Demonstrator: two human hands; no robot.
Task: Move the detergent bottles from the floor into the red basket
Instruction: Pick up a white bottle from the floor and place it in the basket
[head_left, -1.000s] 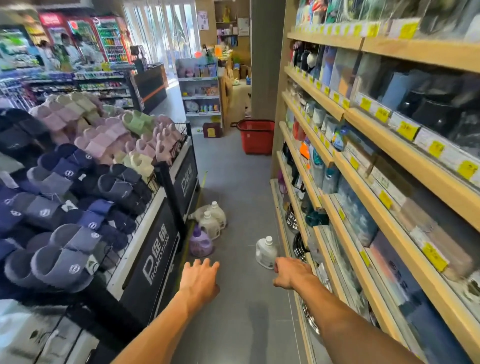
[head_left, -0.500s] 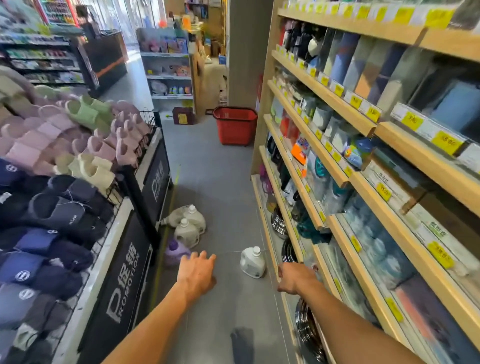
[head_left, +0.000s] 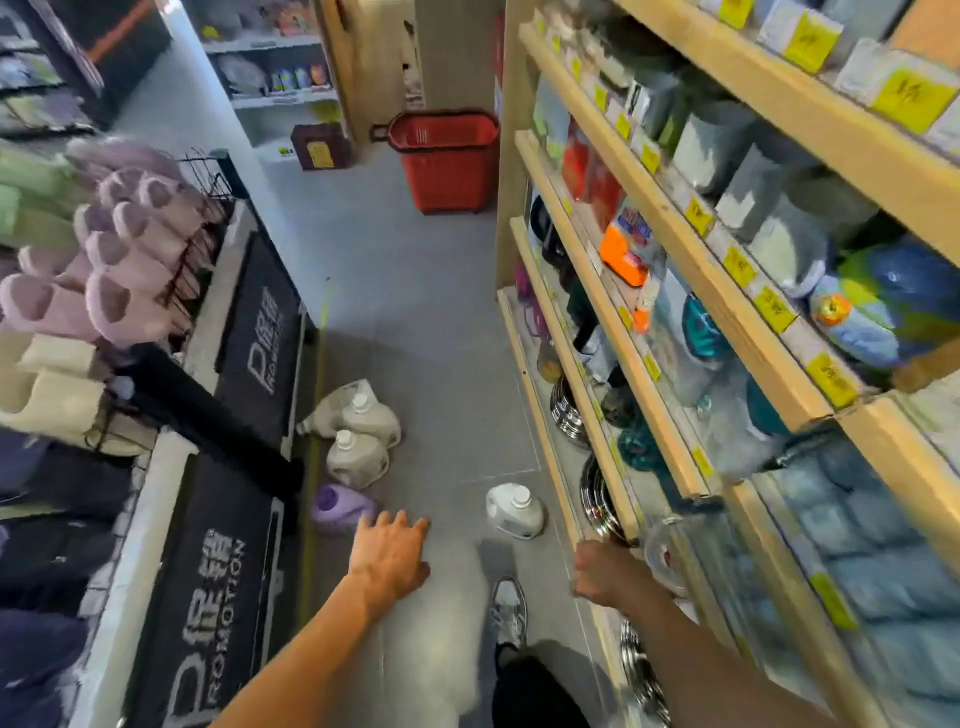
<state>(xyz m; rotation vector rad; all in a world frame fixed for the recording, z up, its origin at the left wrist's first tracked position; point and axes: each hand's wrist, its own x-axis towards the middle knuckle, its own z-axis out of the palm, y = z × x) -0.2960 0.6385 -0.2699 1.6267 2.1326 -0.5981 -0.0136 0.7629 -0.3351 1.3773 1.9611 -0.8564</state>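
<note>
Several detergent bottles stand on the grey floor of a shop aisle. Two beige bottles (head_left: 371, 415) (head_left: 357, 457) and a purple bottle (head_left: 340, 506) cluster by the left display; another pale bottle lies behind them. A white bottle (head_left: 514, 512) stands alone near the right shelf. The red basket (head_left: 447, 161) sits far down the aisle by the shelf end. My left hand (head_left: 392, 556) reaches forward, fingers relaxed, just right of the purple bottle and holding nothing. My right hand (head_left: 602, 571) hangs with fingers loosely curled near the bottom shelf edge, empty.
A slipper display with black promotion panels (head_left: 218, 566) lines the left side. Wooden shelves (head_left: 613, 332) full of goods line the right. My foot in a grey shoe (head_left: 509, 608) is on the floor between my arms. A brown box (head_left: 319, 145) stands left of the basket.
I have moved down the aisle: the bottles and basket are closer and the view tilts further down. My left hand now reaches almost to the purple bottle. Both hands stay empty.
</note>
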